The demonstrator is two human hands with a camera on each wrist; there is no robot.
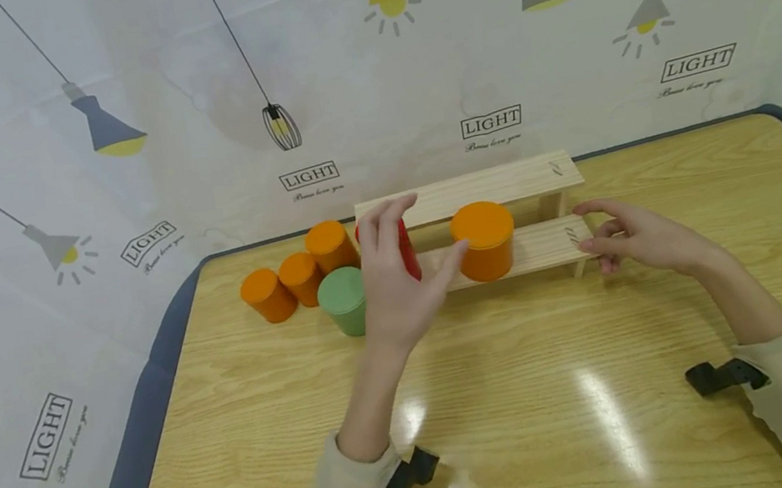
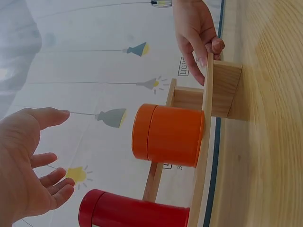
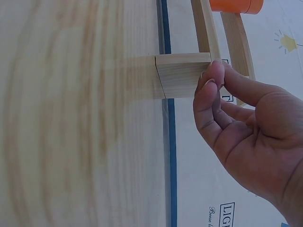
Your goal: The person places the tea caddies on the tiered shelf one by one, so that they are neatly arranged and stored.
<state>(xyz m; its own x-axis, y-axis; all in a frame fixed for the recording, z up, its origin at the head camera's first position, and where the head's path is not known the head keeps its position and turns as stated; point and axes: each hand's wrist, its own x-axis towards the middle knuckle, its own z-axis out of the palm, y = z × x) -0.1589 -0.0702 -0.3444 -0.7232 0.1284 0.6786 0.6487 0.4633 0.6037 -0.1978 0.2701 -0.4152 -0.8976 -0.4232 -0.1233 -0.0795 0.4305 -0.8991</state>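
Wooden shelf [image 1: 474, 191] on wood-grain table [image 1: 520, 393], lamp-print backdrop [image 1: 369, 95] behind.

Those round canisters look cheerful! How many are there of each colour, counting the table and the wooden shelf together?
Orange canisters: 4
Green canister: 1
Red canister: 1
Total in sight: 6
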